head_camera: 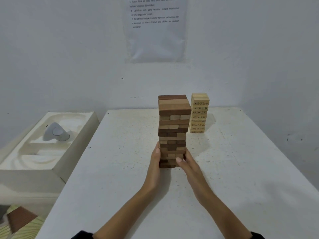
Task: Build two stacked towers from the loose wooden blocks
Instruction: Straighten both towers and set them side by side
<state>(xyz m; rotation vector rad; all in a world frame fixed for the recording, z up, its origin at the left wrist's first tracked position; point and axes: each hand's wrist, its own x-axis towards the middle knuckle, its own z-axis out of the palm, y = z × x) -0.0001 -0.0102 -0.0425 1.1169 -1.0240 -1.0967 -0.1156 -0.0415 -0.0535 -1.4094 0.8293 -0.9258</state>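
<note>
Squarely in the middle of the surface (241, 169), the mixed-brown tower (173, 128) is standing upright, its long axis vertical, and both hands are bracketing its lower courses. The left hand (155, 161) is lying flat against the left face with straight fingers. The right hand (186, 163) is pressing the right face, thumb resting on the front, its other fingers partly hidden behind the blocks. Neither is clasping anything: they are pressing inward from opposite sides, equally near, so the tower is sitting directly between them. This is looking like a squaring-up of the layers, and any push is probably needing to be even, since the upper courses are appearing offset rightward, though the wide lens may be causing that. A pale numbered tower (199, 112) is standing near the far edge, behind and to the right. Beyond the left edge, a white box (57, 163) is holding a grey device (55, 132).
</note>
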